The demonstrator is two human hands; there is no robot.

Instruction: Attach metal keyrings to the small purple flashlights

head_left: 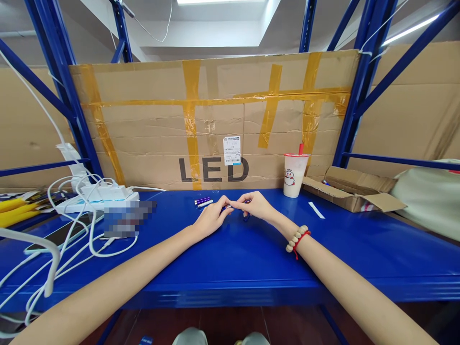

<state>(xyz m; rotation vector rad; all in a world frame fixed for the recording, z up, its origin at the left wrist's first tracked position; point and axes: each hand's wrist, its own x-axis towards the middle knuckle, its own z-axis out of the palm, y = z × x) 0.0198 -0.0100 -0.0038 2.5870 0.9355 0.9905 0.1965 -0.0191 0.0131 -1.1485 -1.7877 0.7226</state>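
My left hand (212,216) and my right hand (256,205) meet fingertip to fingertip over the blue shelf (251,258). Both are pinched on a small dark blue part (246,215) that I cannot make out clearly. Just behind my left hand lie a purple tube (201,200) and a white tube (205,204) side by side. My right wrist wears a bead bracelet with a red cord (297,238).
A drink cup with a red straw (294,174) stands at the back right, beside an open cardboard box (354,188). A white power strip (98,195) with chargers and looping cables fills the left. A taped cardboard sheet (215,120) marked LED forms the back wall.
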